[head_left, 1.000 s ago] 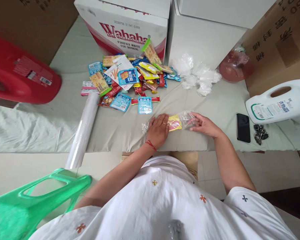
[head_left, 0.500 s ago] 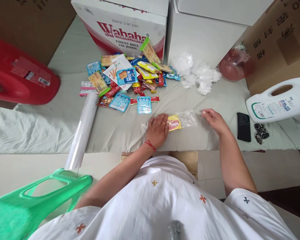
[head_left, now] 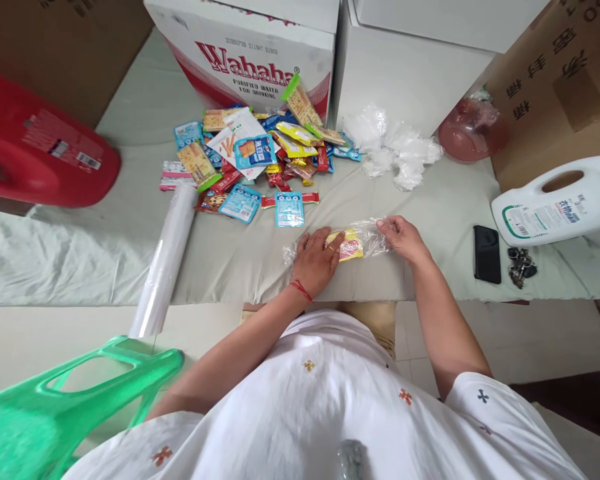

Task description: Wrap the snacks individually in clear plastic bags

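A small yellow snack packet [head_left: 353,245] with red lettering lies in clear plastic wrap [head_left: 373,233] near the front edge of the cloth-covered surface. My left hand [head_left: 317,260], a red string on its wrist, lies flat over the packet's left part, fingers stretched out. My right hand [head_left: 403,237] pinches the right end of the clear plastic, thumb and fingers together. Ahead of my hands lie a blue snack pouch [head_left: 289,210] and a heap of mixed snack packets [head_left: 253,153].
A roll of clear plastic film [head_left: 164,260] overhangs the edge at left, above a green stool [head_left: 80,393]. Crumpled plastic bundles [head_left: 400,147] lie before the white box [head_left: 405,73]. At right are a phone [head_left: 487,255], keys [head_left: 521,267] and a white jug [head_left: 563,200].
My right hand has moved left onto the right end of the plastic wrap and now grips it. My left hand stays on the packet, with its fingers slightly more spread.
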A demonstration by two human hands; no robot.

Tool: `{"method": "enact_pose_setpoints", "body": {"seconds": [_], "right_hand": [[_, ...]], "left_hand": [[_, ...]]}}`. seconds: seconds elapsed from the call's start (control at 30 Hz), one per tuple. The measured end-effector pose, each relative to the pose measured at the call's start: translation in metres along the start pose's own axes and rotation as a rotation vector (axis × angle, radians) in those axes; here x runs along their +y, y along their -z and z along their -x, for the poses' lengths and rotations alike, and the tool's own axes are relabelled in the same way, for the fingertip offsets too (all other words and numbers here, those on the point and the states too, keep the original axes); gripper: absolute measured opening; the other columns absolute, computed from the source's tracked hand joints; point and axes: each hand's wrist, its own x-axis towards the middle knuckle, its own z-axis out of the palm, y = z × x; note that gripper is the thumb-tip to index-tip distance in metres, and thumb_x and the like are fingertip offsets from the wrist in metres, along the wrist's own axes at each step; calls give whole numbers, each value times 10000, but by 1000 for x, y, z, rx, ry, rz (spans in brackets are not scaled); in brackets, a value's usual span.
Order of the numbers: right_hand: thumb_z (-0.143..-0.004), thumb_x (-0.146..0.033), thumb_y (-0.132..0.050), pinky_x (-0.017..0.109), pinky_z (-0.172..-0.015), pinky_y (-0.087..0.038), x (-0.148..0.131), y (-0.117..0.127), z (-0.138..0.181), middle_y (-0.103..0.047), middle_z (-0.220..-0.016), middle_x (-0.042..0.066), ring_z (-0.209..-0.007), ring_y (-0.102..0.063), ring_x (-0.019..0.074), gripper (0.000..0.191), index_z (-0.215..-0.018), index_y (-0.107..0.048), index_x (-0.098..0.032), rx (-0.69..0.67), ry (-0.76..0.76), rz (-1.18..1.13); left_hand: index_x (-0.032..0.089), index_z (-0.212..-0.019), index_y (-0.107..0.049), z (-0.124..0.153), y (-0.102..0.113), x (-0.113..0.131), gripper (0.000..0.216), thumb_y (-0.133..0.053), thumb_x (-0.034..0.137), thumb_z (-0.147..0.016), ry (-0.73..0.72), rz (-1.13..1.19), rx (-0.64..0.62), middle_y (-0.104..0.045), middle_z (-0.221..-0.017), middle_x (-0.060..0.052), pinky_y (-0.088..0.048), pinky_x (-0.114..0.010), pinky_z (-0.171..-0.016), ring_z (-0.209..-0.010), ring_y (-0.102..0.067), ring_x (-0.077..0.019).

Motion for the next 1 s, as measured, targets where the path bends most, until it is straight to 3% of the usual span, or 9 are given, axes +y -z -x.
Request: {"method": "enact_pose_setpoints", "body": {"seconds": [0.1,0.2,0.3,0.4,0.53,0.7,0.9,1.0], "right_hand": [[-675,-631,-815,266,-561,-388,-3,-7,3,-576,-704,-1,-644,-491,154,467,-805,-634,-221,-80,-51,70],[-678,-589,-786,261,-521,-320,-12,-12,8,-500,-630,-33,-570,-406,122,420,-731,-600,-216,-123,-92,-46],[-711,-529,-758,260,-542,-305,-29,-22,16,-468,-624,-48,-572,-378,111,367,-708,-563,-217,-8,15,-95],[-807,-444,-691,270,-594,-364,-47,-45,30,-500,-649,-35,-609,-446,132,253,-753,-591,-218,21,163,18],[-934,-321,-523,315,-735,-472,-57,-84,53,-625,-842,39,-781,-583,198,159,-879,-643,-231,30,372,266],[-1018,-319,-416,382,-842,-533,-47,-110,77,-626,-1136,139,-983,-641,262,335,-1175,-686,-196,92,420,460],[-1047,-327,-400,539,-1072,-457,-41,-121,100,-503,-1528,185,-1278,-536,356,522,-1538,-513,-190,-7,541,651],[-1066,-399,-364,595,-1037,-447,-42,-122,105,-383,-1663,153,-1273,-520,402,592,-1613,-417,-178,-85,528,746]], "left_hand": [[284,-1507,-555,0,1,1,473,-403,315,-1060,1,-4,-9,-533,-1547,-137,-286,-535,-1229,-1440,-475,-286],[287,-1510,-553,0,1,1,476,-401,317,-1060,5,-9,-20,-527,-1551,-135,-279,-533,-1232,-1445,-468,-288],[290,-1507,-554,0,2,2,474,-419,313,-1054,-1,-13,-30,-526,-1552,-132,-278,-541,-1234,-1446,-467,-292],[281,-1492,-566,0,3,4,461,-424,317,-1054,-8,-17,-18,-538,-1540,-139,-293,-558,-1225,-1436,-480,-299],[217,-1421,-605,0,-1,1,433,-389,326,-1063,6,33,28,-540,-1542,-158,-293,-560,-1241,-1451,-475,-302],[60,-1544,-389,0,-9,-15,564,-362,315,-1041,51,324,105,-489,-1575,-237,-361,-507,-1244,-1491,-451,-285],[135,-1532,-410,-1,2,-30,537,-304,249,-1018,58,569,44,-549,-1550,-163,-407,-433,-1241,-1463,-504,-200],[156,-1412,-552,-1,18,-36,495,-344,192,-964,93,476,106,-597,-1497,-138,-420,-422,-1227,-1424,-534,-199]]}}
